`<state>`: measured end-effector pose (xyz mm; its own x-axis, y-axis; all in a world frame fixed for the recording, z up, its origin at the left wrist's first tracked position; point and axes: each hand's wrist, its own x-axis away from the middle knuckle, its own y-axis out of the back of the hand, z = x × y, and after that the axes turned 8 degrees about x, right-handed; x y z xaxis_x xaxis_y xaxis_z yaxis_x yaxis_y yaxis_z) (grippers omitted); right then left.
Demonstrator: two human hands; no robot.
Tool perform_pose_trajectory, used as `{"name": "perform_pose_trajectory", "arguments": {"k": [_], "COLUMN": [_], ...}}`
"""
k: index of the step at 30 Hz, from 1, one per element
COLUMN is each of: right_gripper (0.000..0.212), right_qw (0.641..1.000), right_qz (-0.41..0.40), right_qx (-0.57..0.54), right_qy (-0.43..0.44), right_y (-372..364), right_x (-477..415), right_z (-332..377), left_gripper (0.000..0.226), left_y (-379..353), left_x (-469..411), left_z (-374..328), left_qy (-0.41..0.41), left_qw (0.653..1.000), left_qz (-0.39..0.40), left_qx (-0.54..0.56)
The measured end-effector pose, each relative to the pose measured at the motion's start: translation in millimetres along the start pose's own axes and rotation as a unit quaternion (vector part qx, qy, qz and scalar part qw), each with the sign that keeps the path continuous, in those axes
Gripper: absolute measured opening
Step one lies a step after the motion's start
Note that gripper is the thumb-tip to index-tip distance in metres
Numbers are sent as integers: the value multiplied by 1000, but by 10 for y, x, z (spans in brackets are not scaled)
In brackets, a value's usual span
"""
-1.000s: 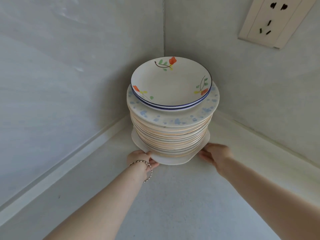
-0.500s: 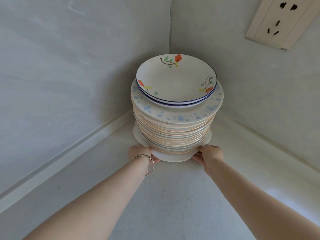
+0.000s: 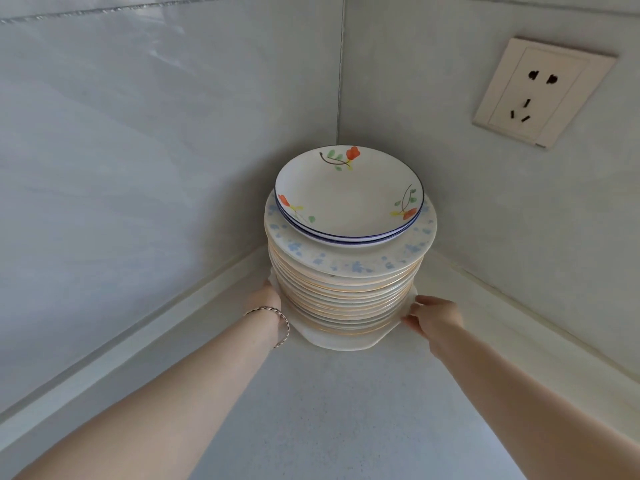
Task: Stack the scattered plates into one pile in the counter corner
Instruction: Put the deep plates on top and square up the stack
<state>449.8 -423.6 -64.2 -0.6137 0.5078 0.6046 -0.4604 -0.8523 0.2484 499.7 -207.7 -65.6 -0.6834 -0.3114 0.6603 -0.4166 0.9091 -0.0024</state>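
A tall pile of plates [image 3: 346,292] stands in the corner of the pale counter [image 3: 332,403]. Its top is a flowered plate with a blue rim [image 3: 349,195], resting on a wider blue-speckled plate [image 3: 349,261]. Below come several gold-edged plates on a wide white bottom plate [image 3: 341,341]. My left hand [image 3: 265,297], with a thin bracelet at the wrist, grips the bottom plate's left edge. My right hand [image 3: 434,315] grips its right edge, fingers curled on the rim.
Two tiled walls meet behind the pile at the corner seam [image 3: 341,71]. A beige wall socket [image 3: 543,93] sits on the right wall, above and right of the plates. A raised ledge [image 3: 145,327] runs along both walls.
The pile has slid deeper into the corner with both hands on its bottom plate. My hands have spread further out to the plate's sides, and the view has pulled back.
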Motion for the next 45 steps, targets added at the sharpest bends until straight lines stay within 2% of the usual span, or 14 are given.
{"name": "perform_pose_trajectory", "arguments": {"k": [2, 5, 7, 9, 10, 13, 16, 17, 19, 22, 30, 40, 42, 45], "right_gripper": [38, 26, 16, 23, 25, 26, 22, 23, 28, 26, 18, 23, 23, 24], "right_qw": [1000, 998, 995, 986, 979, 952, 933, 924, 905, 898, 915, 918, 913, 893], "right_qz": [-24, -16, -18, -60, -90, -151, -85, -60, -41, -55, -36, -12, -9, -32], "right_qx": [11, 50, 97, 148, 152, 103, 148, 199, 275, 293, 282, 275, 289, 337], "right_qy": [-5, -39, -27, 52, 99, 245, 318, 321, 323, 325, 288, 286, 287, 295], "right_y": [-26, 52, 137, 211, 243, 273, 179, 129, 43, 26, 163, 157, 158, 228], "right_x": [-59, -139, -131, -101, -39, 217, 425, 459, 464, 494, 605, 594, 616, 800], "right_z": [-20, 15, 72, 180, 278, 716, 1117, 1185, 1213, 1184, 1180, 1139, 1146, 1129], "left_gripper": [42, 14, 22, 44, 48, 56, 64, 64, 45, 35, 38, 43, 45, 61], "left_y": [11, 100, 141, 158, 146, 48, -176, -240, -307, -294, -158, -198, -184, -101], "left_x": [-56, -77, -36, 84, 203, 538, 574, 608, 659, 695, 743, 638, 695, 955], "left_z": [23, -40, -192, -421, -562, -958, -1094, -1081, -1037, -1017, -1082, -1038, -1030, -975], "left_qy": [-14, 7, 1, -66, -103, -210, -215, -217, -251, -257, -277, -273, -286, -313], "left_qw": [1000, 1000, 999, 990, 986, 974, 967, 963, 952, 943, 879, 879, 864, 811], "left_qz": [0, 2, 0, -44, -57, -9, 54, 67, 71, 54, 79, 77, 57, 5], "left_qx": [7, -3, -40, -115, -116, -87, -123, -142, -162, -207, -379, -383, -411, -495]}}
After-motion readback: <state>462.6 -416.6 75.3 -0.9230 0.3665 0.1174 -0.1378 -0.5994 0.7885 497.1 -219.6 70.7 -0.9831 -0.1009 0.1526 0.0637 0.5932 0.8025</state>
